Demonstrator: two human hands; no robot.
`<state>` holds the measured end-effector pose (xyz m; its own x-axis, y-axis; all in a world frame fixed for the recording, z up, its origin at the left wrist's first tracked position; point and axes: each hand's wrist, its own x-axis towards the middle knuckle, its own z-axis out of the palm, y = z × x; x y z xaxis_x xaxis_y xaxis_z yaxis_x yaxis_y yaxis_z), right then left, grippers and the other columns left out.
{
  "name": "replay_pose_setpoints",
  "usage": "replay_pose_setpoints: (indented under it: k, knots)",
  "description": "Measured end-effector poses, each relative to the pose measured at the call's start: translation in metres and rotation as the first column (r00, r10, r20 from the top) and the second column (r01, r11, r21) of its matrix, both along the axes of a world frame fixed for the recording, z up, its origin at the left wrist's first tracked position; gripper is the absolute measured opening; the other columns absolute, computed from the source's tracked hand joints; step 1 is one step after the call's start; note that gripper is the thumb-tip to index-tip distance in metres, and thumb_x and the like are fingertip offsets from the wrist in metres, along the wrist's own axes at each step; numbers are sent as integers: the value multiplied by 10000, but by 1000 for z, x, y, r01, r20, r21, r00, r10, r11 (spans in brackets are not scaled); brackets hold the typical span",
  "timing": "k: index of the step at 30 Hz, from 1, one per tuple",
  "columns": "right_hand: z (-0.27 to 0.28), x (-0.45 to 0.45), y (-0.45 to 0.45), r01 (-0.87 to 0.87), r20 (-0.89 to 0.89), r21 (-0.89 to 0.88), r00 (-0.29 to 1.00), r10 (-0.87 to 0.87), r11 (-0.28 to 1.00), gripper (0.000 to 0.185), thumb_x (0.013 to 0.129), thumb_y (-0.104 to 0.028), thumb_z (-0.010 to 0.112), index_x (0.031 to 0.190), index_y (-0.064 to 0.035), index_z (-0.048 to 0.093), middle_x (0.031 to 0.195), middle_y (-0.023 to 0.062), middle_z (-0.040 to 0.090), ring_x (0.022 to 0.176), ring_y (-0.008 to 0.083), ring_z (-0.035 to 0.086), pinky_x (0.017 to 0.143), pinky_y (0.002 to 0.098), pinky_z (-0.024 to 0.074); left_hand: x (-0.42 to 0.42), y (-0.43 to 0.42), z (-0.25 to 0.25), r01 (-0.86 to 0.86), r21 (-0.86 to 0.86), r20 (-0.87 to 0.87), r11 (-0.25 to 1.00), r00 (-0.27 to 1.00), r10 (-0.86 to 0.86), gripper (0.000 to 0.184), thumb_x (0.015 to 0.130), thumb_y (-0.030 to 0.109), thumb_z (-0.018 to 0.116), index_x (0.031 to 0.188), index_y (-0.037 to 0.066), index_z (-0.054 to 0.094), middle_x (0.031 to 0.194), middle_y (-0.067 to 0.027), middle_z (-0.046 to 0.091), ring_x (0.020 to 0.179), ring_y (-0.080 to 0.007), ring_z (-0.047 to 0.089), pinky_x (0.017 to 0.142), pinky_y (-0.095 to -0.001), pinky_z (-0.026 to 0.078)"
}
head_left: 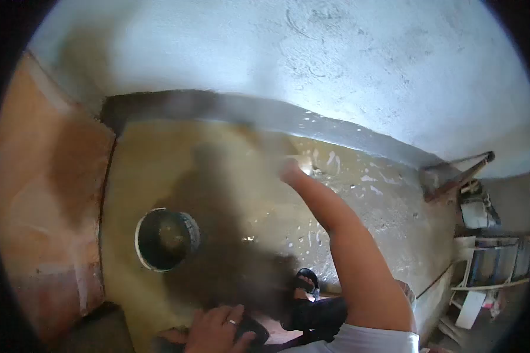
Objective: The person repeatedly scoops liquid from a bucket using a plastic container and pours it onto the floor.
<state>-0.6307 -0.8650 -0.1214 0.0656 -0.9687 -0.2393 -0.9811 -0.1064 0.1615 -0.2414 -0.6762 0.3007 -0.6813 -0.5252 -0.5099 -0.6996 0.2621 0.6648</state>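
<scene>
My right arm stretches forward over the wet floor [359,206], and my right hand [289,169] is low near the foot of the wall. The hand looks closed, but it is blurred. A pale shape [304,163] shows beside it, and a grey smear lies just beyond the fingers; what it holds cannot be made out. My left hand [215,329], with a ring on one finger, lies at the bottom by my dark-clothed leg, fingers stretched out and holding nothing visible. A dark bucket [194,232] with a pale rim stands left of my shadow.
A whitewashed wall [365,70] with a grey lower band runs across the far side. An orange-brown wall [53,188] rises at left. At right are a wooden piece [462,179] leaning out and a rack [494,262]. My sandalled foot [307,282] stands on the floor.
</scene>
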Motion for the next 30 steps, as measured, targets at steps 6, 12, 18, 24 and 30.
replay_pose_setpoints:
  k: [6, 12, 18, 24, 30]
  knots:
    - [112, 99, -54, -9, 491, -218, 863, 117, 976, 191, 775, -192, 531, 855, -78, 662, 808, 131, 651, 744, 291, 636, 635, 387, 489, 12, 33, 3, -10, -242, -163, 970, 986, -31, 398, 803, 261, 555, 1088, -14, 529, 1077, -209, 554, 1011, -379, 499, 848, -457, 384]
    - [199, 144, -45, -110, 543, -52, 831, 121, 993, 259, 810, -261, 475, 875, -54, 616, 884, 168, 626, 795, 335, 605, 700, 411, 467, 14, 34, 11, 63, -305, -37, 950, 996, -78, 505, 836, 361, 513, 1184, 0, 456, 1066, -184, 531, 1010, -334, 497, 895, -504, 340]
    - [310, 185, -21, -414, 410, -174, 795, 448, 894, 254, 816, -280, 473, 860, -66, 604, 863, 165, 620, 814, 342, 592, 716, 425, 461, 11, 26, 4, 103, -149, 22, 984, 995, -101, 466, 840, 358, 497, 1165, 25, 478, 1024, -185, 546, 958, -345, 524, 864, -509, 348]
    - [388, 272, -4, -539, 357, 197, 817, 453, 819, 194, 787, -249, 538, 845, -86, 624, 891, 146, 616, 844, 321, 582, 712, 431, 462, -2, 36, -12, 128, -202, -105, 971, 983, -151, 412, 822, 336, 517, 1100, 31, 514, 978, -197, 565, 945, -378, 535, 884, -559, 324]
    - [313, 337, 3, -713, 165, 372, 681, 713, 595, 141, 714, -186, 578, 806, -99, 639, 846, 107, 629, 808, 284, 594, 667, 428, 474, 0, 39, -4, 117, -149, -153, 982, 978, -140, 359, 816, 293, 531, 1071, 40, 524, 1029, -216, 547, 1007, -388, 509, 896, -585, 305]
